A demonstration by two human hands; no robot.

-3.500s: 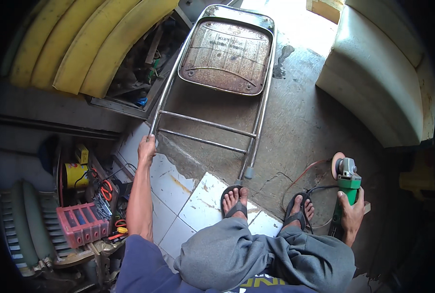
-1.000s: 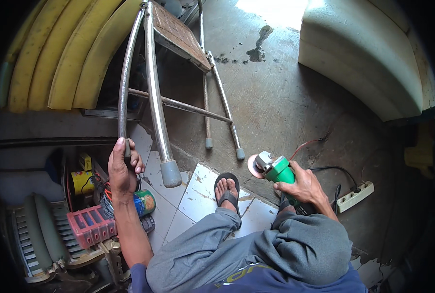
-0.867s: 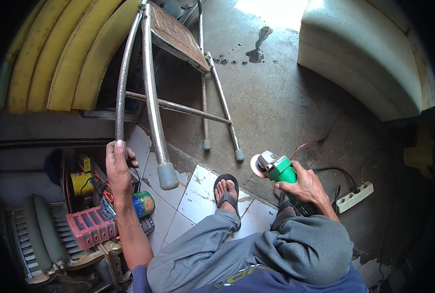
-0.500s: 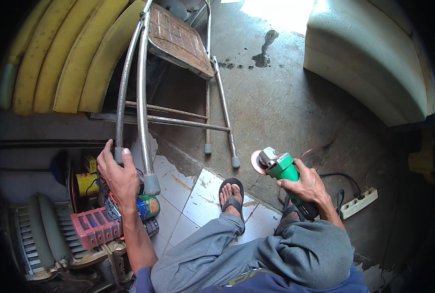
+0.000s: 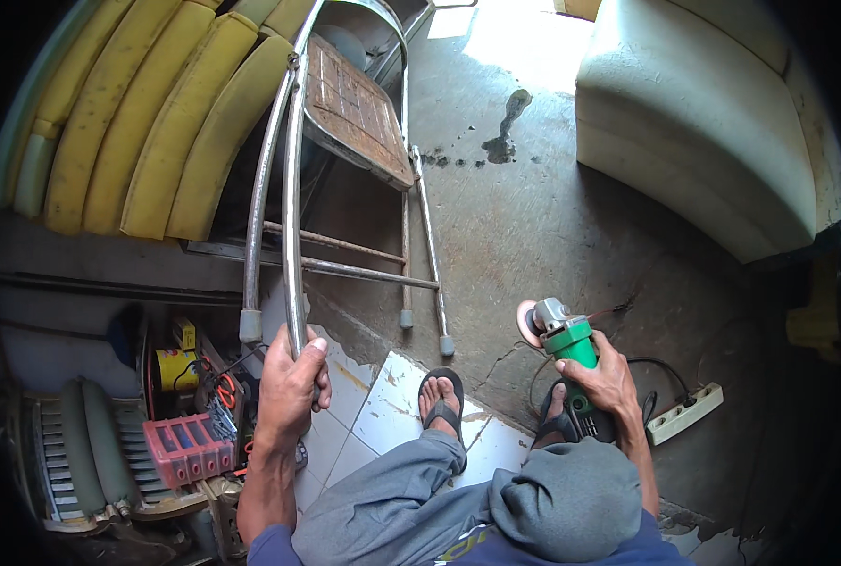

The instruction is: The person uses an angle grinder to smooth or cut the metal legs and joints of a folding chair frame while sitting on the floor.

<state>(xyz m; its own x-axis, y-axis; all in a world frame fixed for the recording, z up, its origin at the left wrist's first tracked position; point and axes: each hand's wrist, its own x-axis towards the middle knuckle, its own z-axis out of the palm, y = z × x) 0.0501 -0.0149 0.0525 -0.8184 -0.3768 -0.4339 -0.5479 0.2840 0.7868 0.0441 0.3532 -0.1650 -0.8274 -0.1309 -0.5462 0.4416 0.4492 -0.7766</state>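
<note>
A rusty metal folding chair (image 5: pixel 355 107) with chrome tubes and grey foot caps is unfolded at the upper centre, tilted toward me. My left hand (image 5: pixel 289 387) is wrapped round the lower end of its nearest tube (image 5: pixel 295 245), covering that end. My right hand (image 5: pixel 601 382) grips a green angle grinder (image 5: pixel 567 341), whose pale pink disc (image 5: pixel 530 324) faces left, apart from the chair. I cannot tell whether the disc is spinning.
Yellow curved pads (image 5: pixel 151 132) are stacked at upper left. Tools and a red plastic organiser (image 5: pixel 187 451) crowd the lower left. A pale upholstered piece (image 5: pixel 689 141) stands right. A power strip (image 5: pixel 684 410) and cords lie on the concrete floor (image 5: pixel 496 236) beside white tiles (image 5: pixel 491 453).
The chair, earlier flat and folded, has opened out. In the last half second my left hand has shifted to the nearer tube. The grinder has moved slightly right and down.
</note>
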